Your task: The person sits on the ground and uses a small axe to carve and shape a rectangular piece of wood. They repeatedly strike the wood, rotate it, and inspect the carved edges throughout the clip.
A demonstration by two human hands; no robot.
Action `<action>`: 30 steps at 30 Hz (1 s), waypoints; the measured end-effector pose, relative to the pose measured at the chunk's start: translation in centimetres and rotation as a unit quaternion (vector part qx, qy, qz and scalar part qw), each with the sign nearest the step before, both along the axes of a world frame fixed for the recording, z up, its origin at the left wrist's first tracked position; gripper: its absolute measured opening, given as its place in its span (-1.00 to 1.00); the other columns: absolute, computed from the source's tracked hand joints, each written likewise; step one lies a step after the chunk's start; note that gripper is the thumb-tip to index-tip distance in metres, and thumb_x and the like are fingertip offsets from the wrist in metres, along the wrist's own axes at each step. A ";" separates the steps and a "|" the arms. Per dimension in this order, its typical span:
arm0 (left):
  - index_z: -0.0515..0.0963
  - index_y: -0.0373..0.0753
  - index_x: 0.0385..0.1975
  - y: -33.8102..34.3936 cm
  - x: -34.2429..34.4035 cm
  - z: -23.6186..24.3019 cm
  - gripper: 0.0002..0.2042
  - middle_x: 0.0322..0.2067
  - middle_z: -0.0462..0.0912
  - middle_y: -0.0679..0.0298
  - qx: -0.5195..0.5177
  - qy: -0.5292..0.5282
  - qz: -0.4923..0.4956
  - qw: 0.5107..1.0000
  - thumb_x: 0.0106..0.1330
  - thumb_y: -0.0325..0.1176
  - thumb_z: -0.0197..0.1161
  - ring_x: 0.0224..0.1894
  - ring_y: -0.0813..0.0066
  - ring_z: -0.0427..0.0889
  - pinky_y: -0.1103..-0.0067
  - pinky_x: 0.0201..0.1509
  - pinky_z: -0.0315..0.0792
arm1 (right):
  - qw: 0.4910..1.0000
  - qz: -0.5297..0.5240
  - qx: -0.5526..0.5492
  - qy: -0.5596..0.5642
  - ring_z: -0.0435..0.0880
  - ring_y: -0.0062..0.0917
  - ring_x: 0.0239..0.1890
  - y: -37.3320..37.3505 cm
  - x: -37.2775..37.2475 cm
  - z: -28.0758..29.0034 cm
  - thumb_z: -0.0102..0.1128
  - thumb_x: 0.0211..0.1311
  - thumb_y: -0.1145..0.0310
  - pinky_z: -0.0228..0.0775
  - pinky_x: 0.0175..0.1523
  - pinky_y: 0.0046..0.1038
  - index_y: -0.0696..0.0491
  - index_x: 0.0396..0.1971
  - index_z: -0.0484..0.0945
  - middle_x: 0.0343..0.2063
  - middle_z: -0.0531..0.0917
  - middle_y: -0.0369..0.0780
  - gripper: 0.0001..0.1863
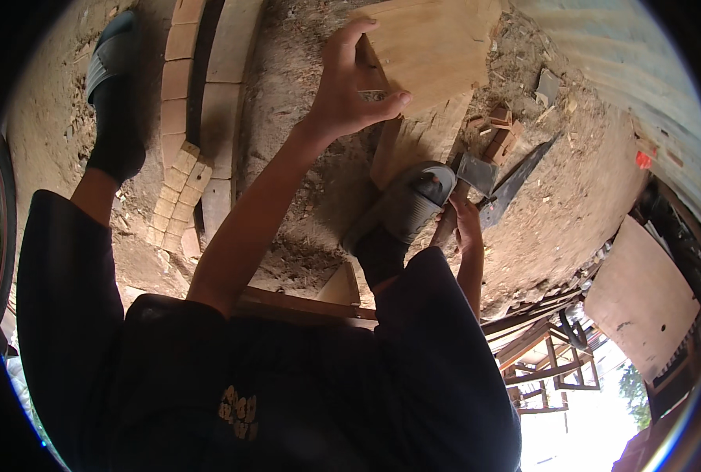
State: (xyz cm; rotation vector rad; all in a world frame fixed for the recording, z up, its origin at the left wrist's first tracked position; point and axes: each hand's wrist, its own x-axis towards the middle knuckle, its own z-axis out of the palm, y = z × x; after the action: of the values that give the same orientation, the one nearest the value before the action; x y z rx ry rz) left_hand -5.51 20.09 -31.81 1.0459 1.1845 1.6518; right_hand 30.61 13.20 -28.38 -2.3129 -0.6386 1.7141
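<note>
My left hand [346, 82] reaches forward, thumb and fingers spread around the near-left edge of a pale wooden board [437, 55]. Its fingertips meet the board, with a gap between palm and edge. Beneath the board lies another piece of wood [425, 138]. Beside my sandalled right foot [417, 200], my right hand [467, 224] is closed around the wooden handle of a hatchet [476, 175]. The hatchet's broad metal head points away from me. My leg and foot partly hide the handle and my right forearm.
Curved rows of wooden blocks [179, 79] run on the left, with small pale blocks [179, 193] stacked alongside. A dark, pointed flat piece [520, 185] lies right of the hatchet. Reddish-brown offcuts [501, 135] and chips litter the dirt. Corrugated sheeting [626, 55] borders the far right.
</note>
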 end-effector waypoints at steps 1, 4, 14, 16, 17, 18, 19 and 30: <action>0.12 -0.14 0.36 -0.1 -0.1 -0.4 -0.03 0.19 0.15 0.02 -0.002 0.018 0.003 1.000 -0.07 -0.20 0.61 0.25 0.14 0.30 0.17 0.26 0.39 | 1.000 -0.007 -0.009 0.014 0.64 -0.43 -0.57 0.1 0.1 -0.1 0.33 0.27 0.20 0.55 -0.42 -0.36 0.11 -0.26 0.55 -0.58 0.59 -0.21 -0.72; 0.17 -0.12 0.34 -0.1 -0.4 -1.2 -0.03 0.16 0.19 0.01 -0.003 0.075 0.018 0.997 -0.11 -0.16 0.62 0.24 0.10 0.26 0.16 0.26 0.35 | 0.999 -0.028 0.003 0.041 0.66 -0.40 -0.54 0.2 0.3 -0.4 0.30 0.28 0.16 0.56 -0.36 -0.32 0.16 -0.20 0.58 -0.53 0.63 -0.18 -0.66; 0.19 -0.05 0.32 -0.1 -0.1 -1.1 -0.02 0.14 0.24 -0.02 -0.021 0.115 0.035 0.993 -0.16 -0.06 0.62 0.20 0.01 0.24 0.15 0.30 0.22 | 0.961 0.180 0.049 -0.204 0.73 -0.53 -0.47 4.1 -5.5 5.5 0.23 0.35 0.13 0.60 -0.47 -0.57 0.22 -0.10 0.66 -0.38 0.73 -0.10 -0.59; 0.14 -0.08 0.33 0.0 -0.1 -1.0 -0.02 0.17 0.24 0.00 -0.019 0.153 0.040 0.987 -0.15 -0.15 0.60 0.23 0.07 0.26 0.19 0.31 0.25 | 0.970 0.116 0.180 -0.115 0.57 -0.65 -0.49 6.5 -10.3 8.4 0.08 0.44 0.18 0.34 -0.52 -0.67 0.19 -0.05 0.63 -0.32 0.68 -0.18 -0.62; 0.08 -0.11 0.35 -0.2 -0.4 -0.5 -0.01 0.20 0.24 0.02 -0.017 0.196 0.045 0.979 -0.13 -0.25 0.59 0.26 0.13 0.28 0.22 0.32 0.28 | 0.979 0.095 0.173 -0.042 0.52 -0.67 -0.43 7.9 -12.8 10.2 0.03 0.48 0.11 0.30 -0.45 -0.68 0.16 0.07 0.53 -0.27 0.64 -0.24 -0.57; 0.03 -0.14 0.36 -0.4 -0.7 -0.1 0.01 0.22 0.24 0.05 -0.015 0.238 0.050 0.970 -0.11 -0.34 0.57 0.29 0.18 0.31 0.25 0.32 0.31 | 0.974 0.121 0.189 0.030 0.54 -0.65 -0.41 8.5 -14.4 10.4 0.07 0.46 0.12 0.32 -0.47 -0.65 0.15 0.05 0.53 -0.26 0.64 -0.25 -0.59; 0.03 -0.14 0.36 -0.3 -0.7 -0.3 0.01 0.22 0.24 0.04 -0.011 0.222 0.039 0.974 -0.11 -0.35 0.57 0.29 0.19 0.31 0.25 0.32 0.31 | 0.963 0.144 0.204 0.100 0.55 -0.63 -0.40 9.0 -16.0 10.4 0.10 0.44 0.14 0.33 -0.48 -0.63 0.13 0.02 0.52 -0.26 0.63 -0.26 -0.62; -0.04 -0.44 0.42 0.2 -1.4 -2.3 0.38 0.24 0.24 -0.16 0.059 0.164 0.022 0.984 -0.29 0.33 0.60 0.23 -0.07 0.32 0.13 0.34 0.20 | 0.953 0.026 0.152 0.259 0.47 -0.78 -0.52 11.9 -21.3 7.9 0.13 0.47 0.15 0.22 -0.53 -0.75 0.04 0.05 0.48 -0.34 0.59 -0.37 -0.67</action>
State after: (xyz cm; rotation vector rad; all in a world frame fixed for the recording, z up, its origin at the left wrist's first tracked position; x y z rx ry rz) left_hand -6.88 20.30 -34.09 1.4164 1.3397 1.6416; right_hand 9.27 25.12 -20.45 -1.5625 -0.7844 1.9694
